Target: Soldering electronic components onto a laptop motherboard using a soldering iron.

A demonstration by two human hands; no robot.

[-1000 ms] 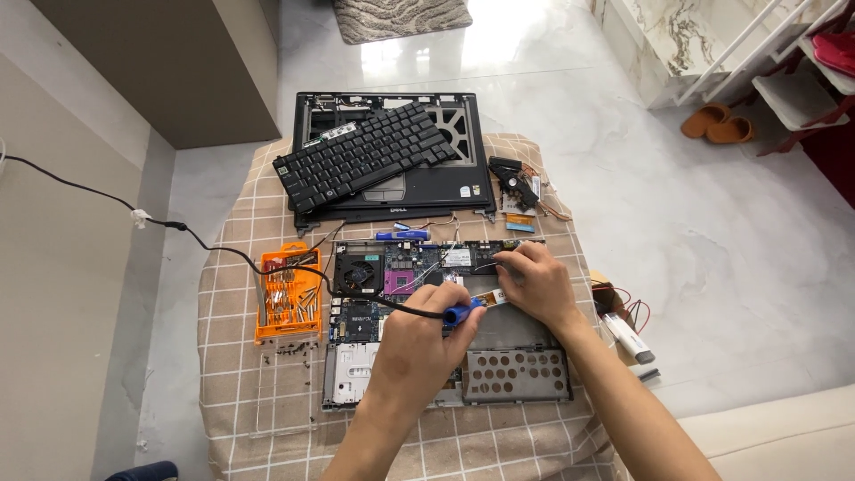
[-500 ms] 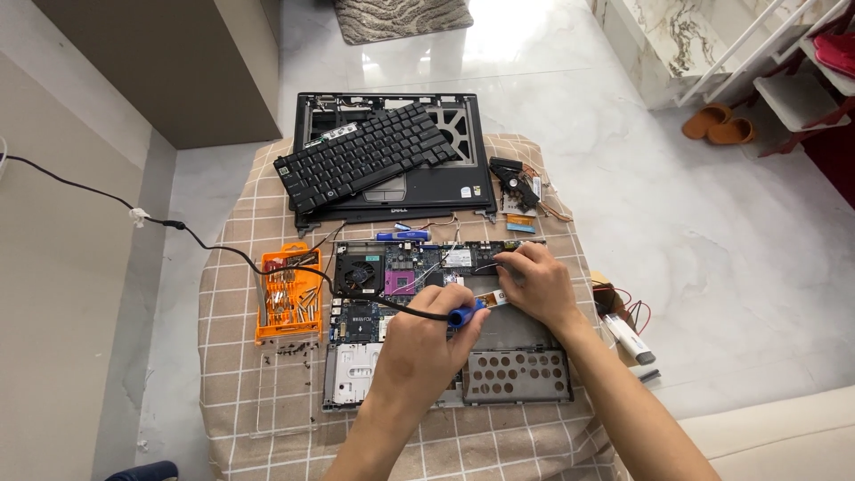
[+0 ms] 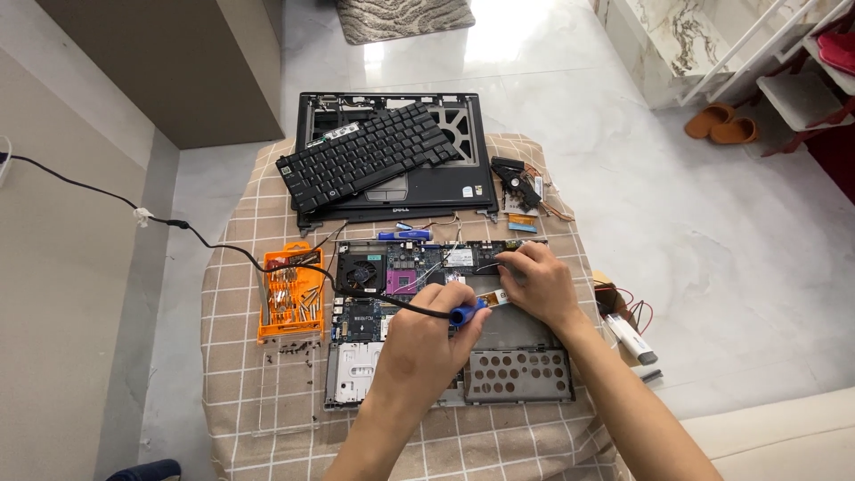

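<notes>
We find an opened laptop base (image 3: 445, 330) lying flat at the middle of the worktop (image 3: 232, 356), which is draped in a tan checked cloth. Its cover is off: a black fan sits at the far left of the exposed circuit board (image 3: 392, 272), a purple socket beside it, and grey metal bay covers with round holes lie along the near edge.

Our left hand (image 3: 419, 352) is closed around a blue-handled tool (image 3: 463, 313) with a black cord trailing away to the left; its fingers are wrapped tight on the handle, the tip directed at the board. Our right hand (image 3: 539, 285) rests on the far right part of the board, fingers pressed down together; whether they pinch anything we cannot tell.

Far of the base lies the dark lid frame (image 3: 392, 151) with a loose black keyboard (image 3: 370, 151) tilted across it. An orange bit case (image 3: 289, 294) stands open at left, small screws scattered near it. A white rectangular label shows on the board just left of the right hand. A white stick-shaped item (image 3: 632, 338) lies at the right edge.
</notes>
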